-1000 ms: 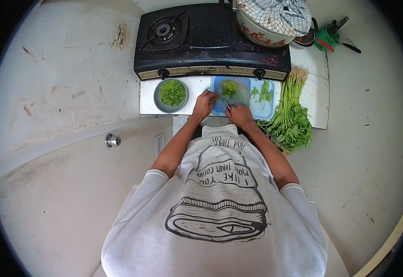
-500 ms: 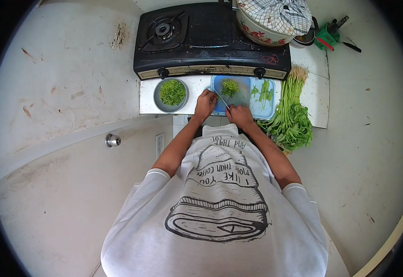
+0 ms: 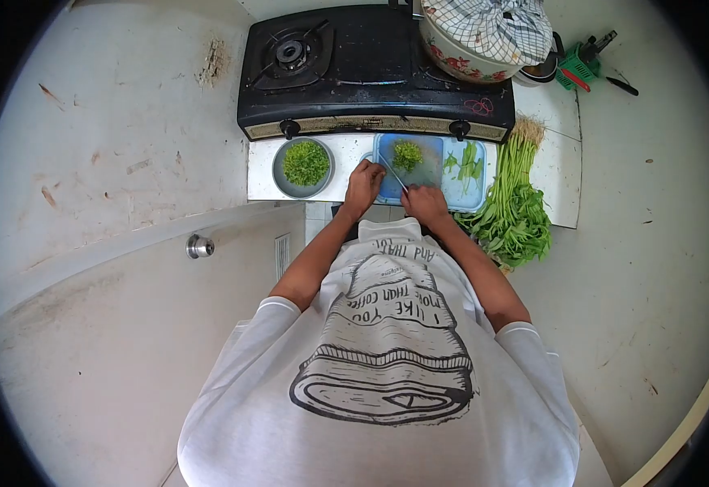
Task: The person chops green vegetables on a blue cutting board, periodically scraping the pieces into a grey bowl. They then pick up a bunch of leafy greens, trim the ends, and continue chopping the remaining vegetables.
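Note:
My right hand (image 3: pixel 426 204) is wrapped round the handle of a knife (image 3: pixel 393 173), whose thin blade slants up and left over a blue tray (image 3: pixel 476 197). My left hand (image 3: pixel 363 187) is closed at the tray's left edge, its fingertips close beside the blade; what they pinch is hidden. Past the blade, a small heap of chopped greens (image 3: pixel 407 154) sits on the tray's darker left part, a cutting surface. Several loose leaves (image 3: pixel 469 165) lie on its right side. Left of my left hand stands a grey bowl (image 3: pixel 276 180) full of finely chopped greens (image 3: pixel 305 162).
A large bundle of leafy greens with roots (image 3: pixel 517 195) lies right of the tray, hanging over the counter's front edge. Behind stands a black two-burner gas stove (image 3: pixel 370 89), with a cloth-covered floral pot (image 3: pixel 472 65) on it. A green basket (image 3: pixel 572 63) holds utensils at the back right.
The view has shifted very slightly. Both hands and the knife keep nearly the same place over the tray; the chopped heap looks much the same.

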Available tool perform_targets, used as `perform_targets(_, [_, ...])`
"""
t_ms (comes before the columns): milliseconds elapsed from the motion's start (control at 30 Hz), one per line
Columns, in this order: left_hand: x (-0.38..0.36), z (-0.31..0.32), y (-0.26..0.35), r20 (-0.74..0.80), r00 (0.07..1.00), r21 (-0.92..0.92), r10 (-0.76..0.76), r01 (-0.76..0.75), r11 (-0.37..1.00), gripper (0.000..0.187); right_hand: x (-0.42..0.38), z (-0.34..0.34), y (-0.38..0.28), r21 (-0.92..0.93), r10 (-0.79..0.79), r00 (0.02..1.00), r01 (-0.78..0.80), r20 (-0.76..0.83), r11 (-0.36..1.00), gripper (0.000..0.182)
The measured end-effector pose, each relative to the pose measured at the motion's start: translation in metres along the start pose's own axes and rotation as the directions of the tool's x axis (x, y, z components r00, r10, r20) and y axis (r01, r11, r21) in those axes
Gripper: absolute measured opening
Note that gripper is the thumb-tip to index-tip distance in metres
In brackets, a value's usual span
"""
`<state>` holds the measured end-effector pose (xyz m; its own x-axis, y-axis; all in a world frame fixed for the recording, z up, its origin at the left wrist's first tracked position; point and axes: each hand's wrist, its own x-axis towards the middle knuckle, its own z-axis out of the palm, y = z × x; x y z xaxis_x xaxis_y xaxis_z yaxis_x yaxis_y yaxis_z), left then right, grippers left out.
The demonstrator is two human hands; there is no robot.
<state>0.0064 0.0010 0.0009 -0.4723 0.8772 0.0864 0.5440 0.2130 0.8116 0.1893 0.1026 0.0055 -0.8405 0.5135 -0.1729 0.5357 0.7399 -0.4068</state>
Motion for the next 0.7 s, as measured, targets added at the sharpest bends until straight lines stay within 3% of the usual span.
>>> perform_targets(167, [0.002,-0.001,0.006,-0.015,0.999,-0.098,-0.034,0.032,0.995,0.007,-0.002,-0.003,0.002,-0.003,0.015,1.000,-0.015,0.024,1.000,0.041])
perform_targets(367, [0.002,0.000,0.002,0.000,0.998,-0.027,-0.057,0.057,0.998,0.005,-0.003,-0.003,-0.004,-0.027,-0.037,0.999,0.038,0.040,0.999,0.042])
perform_targets(467, [0.000,0.001,0.000,-0.009,0.997,-0.025,-0.083,0.083,0.996,0.005,-0.001,-0.010,-0.009,-0.027,-0.008,0.991,0.012,0.130,1.000,0.039])
perform_targets(700, [-0.003,0.000,-0.004,-0.006,1.000,-0.037,0.003,-0.003,0.999,0.008,0.007,-0.007,-0.011,-0.008,-0.023,0.999,0.023,0.046,1.000,0.042])
